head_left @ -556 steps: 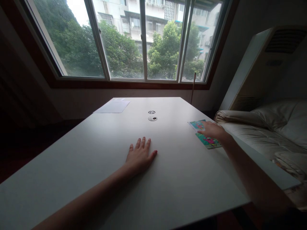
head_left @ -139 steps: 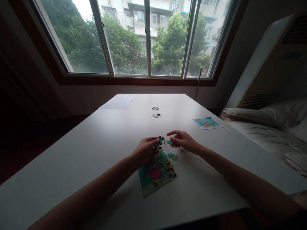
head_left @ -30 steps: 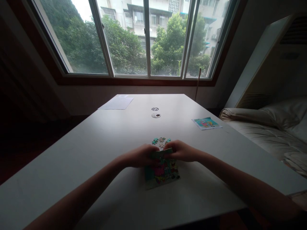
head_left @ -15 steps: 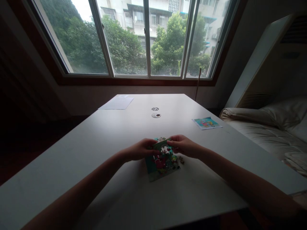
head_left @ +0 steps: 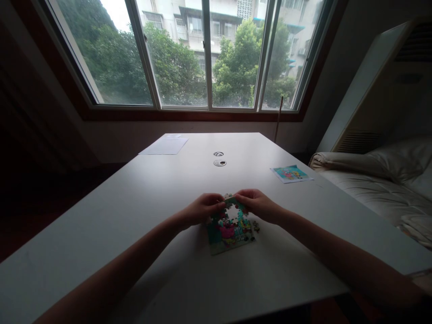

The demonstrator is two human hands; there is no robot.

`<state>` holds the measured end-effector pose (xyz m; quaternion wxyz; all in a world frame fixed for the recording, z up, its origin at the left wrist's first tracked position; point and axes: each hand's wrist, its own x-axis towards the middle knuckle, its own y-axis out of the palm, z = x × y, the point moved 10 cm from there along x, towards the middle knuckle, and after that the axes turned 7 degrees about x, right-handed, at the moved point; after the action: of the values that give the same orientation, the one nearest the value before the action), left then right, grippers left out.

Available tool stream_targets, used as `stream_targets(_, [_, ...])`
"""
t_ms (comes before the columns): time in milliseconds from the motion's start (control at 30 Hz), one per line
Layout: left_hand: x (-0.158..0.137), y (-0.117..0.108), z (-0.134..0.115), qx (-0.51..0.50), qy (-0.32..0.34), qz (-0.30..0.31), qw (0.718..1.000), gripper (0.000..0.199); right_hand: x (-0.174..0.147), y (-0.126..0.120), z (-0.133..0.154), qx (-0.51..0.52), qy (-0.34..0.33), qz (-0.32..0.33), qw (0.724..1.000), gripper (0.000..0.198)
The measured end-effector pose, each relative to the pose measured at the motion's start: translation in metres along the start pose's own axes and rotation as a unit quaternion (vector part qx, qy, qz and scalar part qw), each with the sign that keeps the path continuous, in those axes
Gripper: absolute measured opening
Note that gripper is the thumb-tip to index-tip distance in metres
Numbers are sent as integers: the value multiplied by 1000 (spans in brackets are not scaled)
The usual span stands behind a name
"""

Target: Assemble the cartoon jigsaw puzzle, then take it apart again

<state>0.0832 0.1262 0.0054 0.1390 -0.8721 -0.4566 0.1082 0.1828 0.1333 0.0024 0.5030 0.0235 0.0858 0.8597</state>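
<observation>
A partly assembled jigsaw puzzle (head_left: 227, 231) lies on the white table in front of me, with a pink figure in its picture and a gap showing pale in its upper part. At its far left corner, my left hand (head_left: 205, 208) pinches the edge of the puzzle. Opposite it, my right hand (head_left: 256, 203) grips the far right part of that edge between thumb and fingers. A narrow green strip of the puzzle spans the space between both hands. Loose puzzle pieces (head_left: 256, 226) sit beside the right edge, and a few more show just beyond the strip.
A colourful picture card (head_left: 292, 173) lies at the right of the white table (head_left: 162, 189). White paper (head_left: 164, 145) rests at the far left, and two round inserts (head_left: 220, 163) sit mid-table. Beyond stands a window; a padded sofa (head_left: 364, 180) is at the right.
My left hand has drawn back from over the puzzle to its far edge, uncovering more of the picture. The gap in the puzzle now looks larger. My right hand has barely shifted.
</observation>
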Motion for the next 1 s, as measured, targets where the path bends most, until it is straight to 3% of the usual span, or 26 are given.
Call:
stream_targets(400, [1,-3,-5,-9,2,-46,999,35,-2,-2,9,-44,-19,-25,999,36])
stream_targets(600, [4,-10,-4,-13,6,-90,996,37,1,3,-3,96,30,-11,995,31])
stream_targets(733, [5,-13,-3,-14,6,-108,994,37,1,-3,-14,142,84,-40,985,30])
stream_targets(800, [4,-13,-2,-16,2,-110,994,36,2,-10,-14,124,84,-61,987,31])
stream_targets(1000, [4,-17,-1,-33,2,-126,992,36,5,-19,11,-64,-36,-85,994,32])
